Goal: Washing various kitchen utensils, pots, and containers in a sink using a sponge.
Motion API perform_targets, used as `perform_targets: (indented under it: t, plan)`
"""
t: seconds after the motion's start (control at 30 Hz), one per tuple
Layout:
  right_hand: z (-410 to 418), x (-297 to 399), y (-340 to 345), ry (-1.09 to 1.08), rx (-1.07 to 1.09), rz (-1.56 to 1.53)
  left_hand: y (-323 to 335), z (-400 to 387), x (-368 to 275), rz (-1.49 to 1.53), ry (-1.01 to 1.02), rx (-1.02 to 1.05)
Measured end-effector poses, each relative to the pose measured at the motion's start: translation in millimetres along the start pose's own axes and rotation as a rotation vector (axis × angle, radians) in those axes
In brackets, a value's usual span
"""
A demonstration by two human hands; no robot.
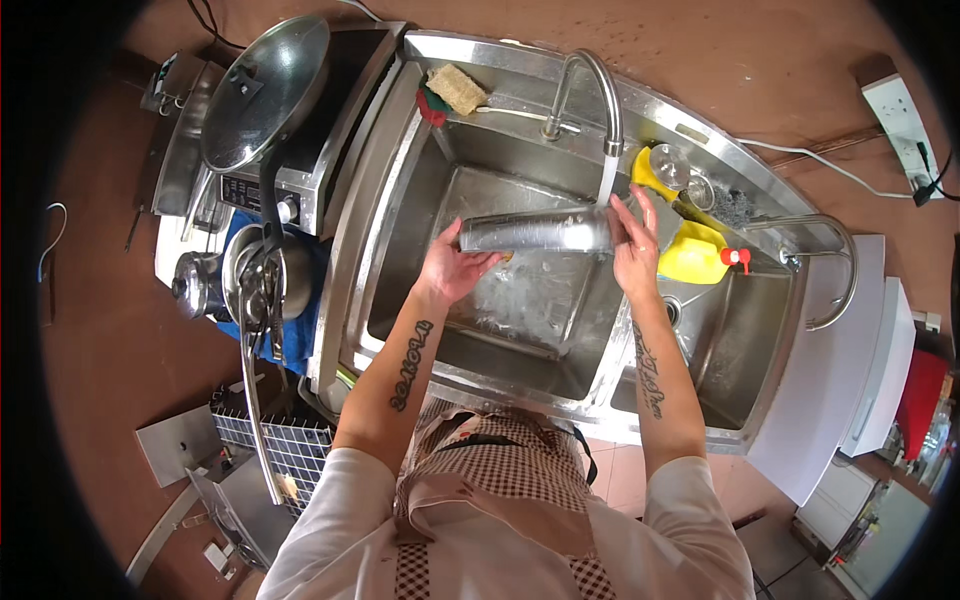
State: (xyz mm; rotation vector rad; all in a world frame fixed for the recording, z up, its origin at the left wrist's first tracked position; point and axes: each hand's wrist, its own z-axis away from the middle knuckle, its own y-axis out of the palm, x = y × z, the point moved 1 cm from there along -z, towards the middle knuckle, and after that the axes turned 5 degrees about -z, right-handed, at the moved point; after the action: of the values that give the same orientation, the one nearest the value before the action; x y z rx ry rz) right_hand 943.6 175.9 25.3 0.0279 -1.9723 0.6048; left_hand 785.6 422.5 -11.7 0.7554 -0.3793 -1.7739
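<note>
Between both hands, above the large sink basin [517,180], a shiny stainless-steel vessel [536,230] is held on its side. My left hand [457,266] grips its left end, thumb on top and fingers underneath. Its right end rests against my right hand [634,236], whose fingers point up beside the stream. Water [607,180] runs from the curved faucet [613,112] and meets the vessel near its right end. Splashing and wet foam show on the basin floor below. The vessel's inside is hidden from this angle.
A loofah sponge [456,88] lies on the back left ledge. A yellow detergent jug [691,253] with a red cap and a steel scourer [733,206] are at the right. A second faucet [832,225] arches there. Left stand a lidded pan [266,94] and a pot of utensils [296,274].
</note>
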Motion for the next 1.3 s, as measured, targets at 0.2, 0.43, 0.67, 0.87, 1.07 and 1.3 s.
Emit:
perform_targets:
  t: [0.2, 0.43, 0.67, 0.87, 1.07, 1.3]
  plan:
    - [25, -5, -4, 0.472, -0.183, -0.854, -1, -29, 6, 0.265, 0.162, 0.218]
    - [24, -7, -17, 1.059, -0.542, -1.241, 5, -34, 12, 0.090, 0.159, 0.494]
    - [20, -2, -40, 0.922, -0.465, -0.826, 34, -56, 44, -0.031, 0.137, 0.067]
    - [25, -19, -69, 0.919, -0.484, -0.718, 55, -56, 42, -0.159, 0.111, 0.180]
    - [39, 15, -64, 0.344, -0.051, 0.046, 60, -42, 14, -0.284, 0.059, 0.117]
    - [48, 28, -41, -0.173, 0.006, 0.189, -9, -39, 18, -0.260, -0.028, 0.070]
